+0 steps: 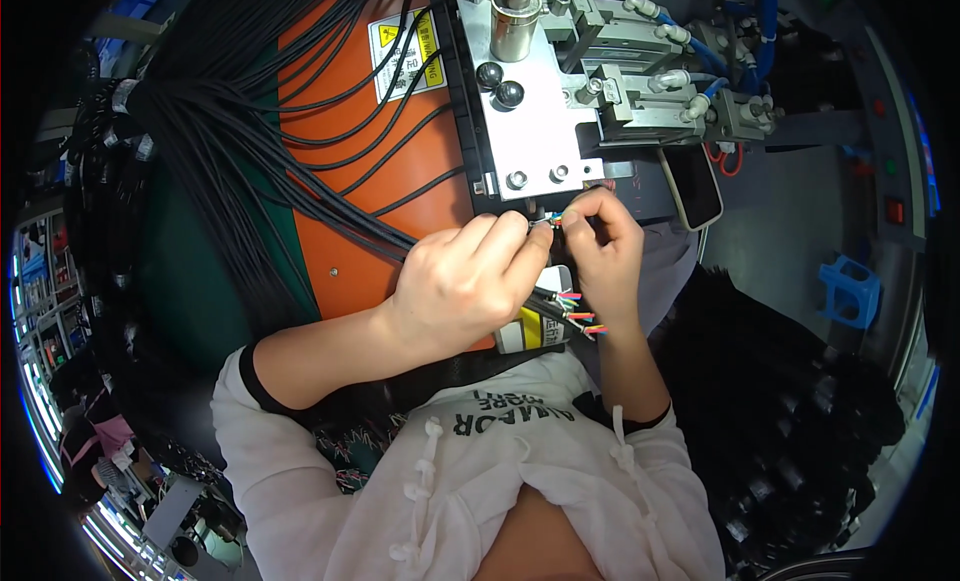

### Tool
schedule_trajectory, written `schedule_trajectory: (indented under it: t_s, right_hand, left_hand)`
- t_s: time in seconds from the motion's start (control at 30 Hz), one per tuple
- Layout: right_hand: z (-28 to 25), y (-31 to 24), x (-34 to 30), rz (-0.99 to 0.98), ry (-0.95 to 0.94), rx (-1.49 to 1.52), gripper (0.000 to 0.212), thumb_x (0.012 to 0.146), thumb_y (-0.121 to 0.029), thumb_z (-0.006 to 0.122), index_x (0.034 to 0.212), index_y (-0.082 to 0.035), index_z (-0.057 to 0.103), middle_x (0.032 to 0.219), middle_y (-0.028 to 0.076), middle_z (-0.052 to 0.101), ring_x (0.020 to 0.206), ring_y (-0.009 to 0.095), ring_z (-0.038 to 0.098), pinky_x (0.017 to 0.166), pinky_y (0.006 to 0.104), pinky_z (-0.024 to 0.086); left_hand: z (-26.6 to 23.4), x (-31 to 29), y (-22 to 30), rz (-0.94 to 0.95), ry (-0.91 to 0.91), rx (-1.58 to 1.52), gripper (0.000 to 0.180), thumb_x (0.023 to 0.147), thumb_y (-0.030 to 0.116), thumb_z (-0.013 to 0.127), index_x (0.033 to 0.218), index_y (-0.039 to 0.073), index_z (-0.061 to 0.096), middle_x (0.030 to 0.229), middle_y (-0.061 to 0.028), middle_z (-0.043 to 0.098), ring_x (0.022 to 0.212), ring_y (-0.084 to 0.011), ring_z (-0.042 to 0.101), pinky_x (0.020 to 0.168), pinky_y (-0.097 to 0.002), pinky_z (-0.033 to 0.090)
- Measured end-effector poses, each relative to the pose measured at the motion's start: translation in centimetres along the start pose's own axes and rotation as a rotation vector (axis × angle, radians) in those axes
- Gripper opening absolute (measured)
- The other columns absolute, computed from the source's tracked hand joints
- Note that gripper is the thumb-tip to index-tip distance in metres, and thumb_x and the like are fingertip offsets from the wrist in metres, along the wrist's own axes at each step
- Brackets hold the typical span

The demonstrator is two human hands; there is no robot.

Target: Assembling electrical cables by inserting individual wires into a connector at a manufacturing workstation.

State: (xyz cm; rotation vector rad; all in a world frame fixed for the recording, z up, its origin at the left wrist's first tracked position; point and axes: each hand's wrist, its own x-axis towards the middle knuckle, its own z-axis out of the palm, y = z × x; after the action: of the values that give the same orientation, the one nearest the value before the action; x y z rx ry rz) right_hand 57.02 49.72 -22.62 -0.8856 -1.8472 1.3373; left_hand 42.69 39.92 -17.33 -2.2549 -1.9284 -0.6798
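A: What's at the left?
B: Black cables (215, 161), gathered in a thick bundle. Several fan out rightwards, over a green surface (178, 281) and an orange plate (360, 293). A label (420, 53) lies on the plate's upper part, with some cables crossing it.
A: And the left hand (465, 271)?
B: Fingers curled, thumb and forefinger pinching at thin coloured wires (556, 219). Whether its palm grips a cable too, I can't tell.
A: Where are those wires exactly?
B: Between the two hands' fingertips, just below the machine (540, 131), a metal block with cylinders and blue hoses on its right.
A: Anything beneath them?
B: More cable ends (583, 316), coloured strands splayed, poking out just right of the left hand's lower edge.
A: The right hand (605, 246)?
B: Thumb and forefinger nipped on the same wires.
A: Further right?
B: A phone (692, 188) near the machine, red loops (726, 159) just beside it, then a dark pile (770, 411) lower down, and a blue stool (850, 291) farthest over.
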Motion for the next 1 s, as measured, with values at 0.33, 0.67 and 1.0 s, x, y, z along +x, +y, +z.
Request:
schedule_trajectory:
  t_s: [0.33,0.67,1.0]
  right_hand:
    - [0.5,-0.5,0.0,-0.036,0.045,-0.087,0.005,0.086,-0.003,0.060,0.084,0.000,0.057,0.076,0.002,0.053,0.070,0.008,0.048,0.066,0.0225,0.040]
    - [-7.9,8.9,0.7,-0.133,0.537,-1.058,0.023,0.088,-0.010,0.064,0.109,-0.001,0.062,0.111,0.011,0.061,0.103,0.026,0.057,0.090,0.0341,0.044]
    - [-3.4,-2.0,0.5,-0.424,-0.213,0.017,0.021,0.074,0.001,0.071,0.095,-0.002,0.069,0.093,0.010,0.069,0.083,0.024,0.063,0.077,0.0326,0.049]
  left_hand:
    - [-1.1,-0.2,-0.1,-0.051,-0.010,-0.008,0.019,0.071,0.008,0.066,0.090,0.004,0.066,0.074,-0.0015,0.052,0.063,-0.0127,0.059,0.049,-0.0252,0.045]
    - [-1.6,-0.4,-0.7,-0.097,-0.015,-0.054,0.013,0.080,0.015,0.069,0.081,0.003,0.062,0.070,-0.0049,0.046,0.055,-0.0154,0.059,0.046,-0.0288,0.047]
    - [-1.3,-0.3,-1.3,-0.048,-0.016,-0.207,0.015,0.077,0.015,0.071,0.083,0.004,0.064,0.070,-0.0040,0.050,0.056,-0.0169,0.060,0.048,-0.0300,0.047]
